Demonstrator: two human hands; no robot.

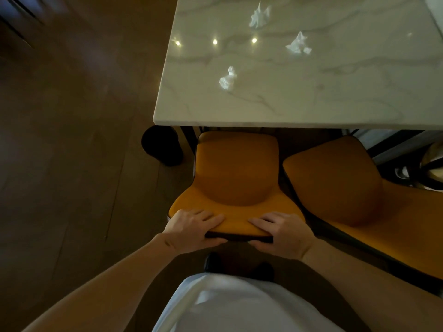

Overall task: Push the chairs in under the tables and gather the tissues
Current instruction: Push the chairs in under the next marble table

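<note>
An orange chair (236,173) stands right in front of me, the front of its seat just under the edge of the white marble table (299,101). My left hand (191,227) grips the left end of the chair's backrest top, and my right hand (282,232) grips the right end. Three crumpled white tissues lie on the table: one near the left (227,79), one further right (298,44) and one at the back (259,16).
A second orange chair (335,173) stands at an angle to the right, close beside the first. A dark round bin (163,147) sits on the wooden floor by the table's left corner. Open floor stretches to the left.
</note>
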